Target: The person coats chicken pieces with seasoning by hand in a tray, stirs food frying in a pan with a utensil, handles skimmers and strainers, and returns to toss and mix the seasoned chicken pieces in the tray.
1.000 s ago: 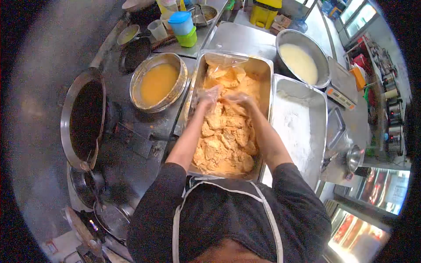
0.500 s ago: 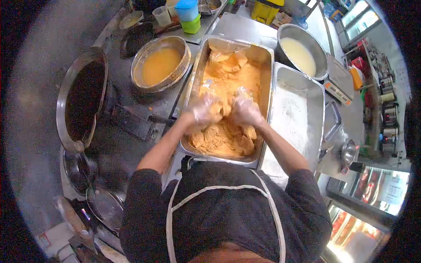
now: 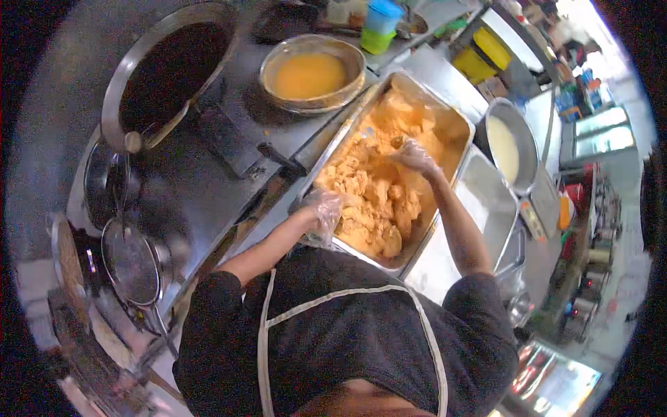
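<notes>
A deep metal tray [image 3: 455,125] in front of me holds lumpy pieces coated in orange batter [image 3: 379,201], which look like meat. Both my hands wear clear plastic gloves. At the tray's near left side, my left hand [image 3: 323,214] rests by the rim against the coated pieces; its fingers are partly hidden and blurred. My right hand [image 3: 417,157] reaches over the middle of the tray from the right, fingers bent down to the left among the pieces. Whatever lies within those fingers is too blurred to make out.
Right of the tray stands another metal tray with white powder [image 3: 445,243], and behind it a pot of pale liquid [image 3: 504,149]. On the left are a bowl of orange liquid [image 3: 309,76], a large wok of dark liquid [image 3: 174,76] and a round strainer [image 3: 132,260].
My hands have moved apart from the middle of the tray, the left toward its near left rim, the right farther back. The pieces look more separated. The view has turned, tilting the tray.
</notes>
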Motion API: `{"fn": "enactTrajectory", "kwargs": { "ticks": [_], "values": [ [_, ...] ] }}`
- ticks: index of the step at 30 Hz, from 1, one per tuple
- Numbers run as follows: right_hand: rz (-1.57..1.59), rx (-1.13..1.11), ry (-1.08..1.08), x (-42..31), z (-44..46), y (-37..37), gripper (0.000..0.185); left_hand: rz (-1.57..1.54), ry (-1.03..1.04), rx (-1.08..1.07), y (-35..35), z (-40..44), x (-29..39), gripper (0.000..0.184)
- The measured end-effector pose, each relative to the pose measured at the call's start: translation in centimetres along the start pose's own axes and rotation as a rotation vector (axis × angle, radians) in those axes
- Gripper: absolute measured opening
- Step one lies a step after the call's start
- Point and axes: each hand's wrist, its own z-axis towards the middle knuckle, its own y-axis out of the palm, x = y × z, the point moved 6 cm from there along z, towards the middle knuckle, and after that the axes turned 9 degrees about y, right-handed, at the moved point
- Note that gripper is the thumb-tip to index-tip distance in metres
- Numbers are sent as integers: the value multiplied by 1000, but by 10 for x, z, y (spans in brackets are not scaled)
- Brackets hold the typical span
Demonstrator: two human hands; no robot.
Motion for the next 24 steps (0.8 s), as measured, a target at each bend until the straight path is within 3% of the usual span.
{"fn": "enactTrajectory", "kwargs": {
  "ticks": [1,2,4,5,6,7,9,10,13,14,16,18,19,20,21,22,24],
  "values": [
    [-80,-164,229,23,29,10,28,-162,95,-102,11,-9,17,25],
    [26,-192,29,42,63,28,28,-164,125,-90,20,-10,24,25],
    [257,-312,-371,81,120,62,29,-157,154,285,25,-1,26,32],
    [164,-309,-548,74,131,73,32,-13,257,320,21,-3,26,33],
    [165,-336,-563,59,125,82,32,-26,258,349,15,0,20,33],
    [77,-520,-634,52,107,101,35,-40,312,377,11,5,15,36],
    [-257,-877,-310,11,55,98,41,-50,346,401,0,27,-5,40],
    [-234,-894,-306,-3,33,97,41,-96,245,394,-9,34,-30,47],
    [-606,-788,-427,-13,31,100,40,-205,16,393,-24,47,-35,62],
    [-552,-635,-688,-8,42,108,43,-242,-59,408,-20,48,-28,64],
    [-416,-313,-1165,15,36,117,60,-364,44,291,-28,63,-38,52],
    [-250,-454,-915,5,22,89,50,-414,98,150,-16,62,-28,45],
    [-314,-375,-1100,13,28,85,46,369,561,138,-14,44,12,45],
    [-372,-298,-1276,16,20,85,42,777,753,66,16,22,39,45],
    [-452,-495,-791,0,13,68,36,1164,982,74,45,-4,64,46],
    [-408,-594,-580,25,26,64,34,850,729,115,58,3,81,45],
    [-664,-284,-679,20,0,9,26,248,197,172,79,28,87,46]
  ]
}}
